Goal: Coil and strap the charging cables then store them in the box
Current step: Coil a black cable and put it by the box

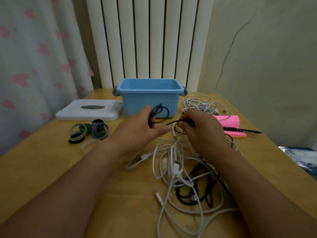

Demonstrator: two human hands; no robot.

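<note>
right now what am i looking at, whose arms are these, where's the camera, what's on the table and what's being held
No machine here: these are a person's two bare arms, filmed by one wide-angle camera worn on the head, looking forward and down. The left hand grips a few loops of a thin black cable; the right hand pinches a straight stretch that seems to be the same cable. On the light wooden table stand an open blue plastic box, a flat white lid to its left, and a heap of coloured fastening straps. Near the arms lies a tangle of white charging cables with black strands mixed in; more white cables lie right of the box, near a pink sticky-note pad and a black pen.
</note>
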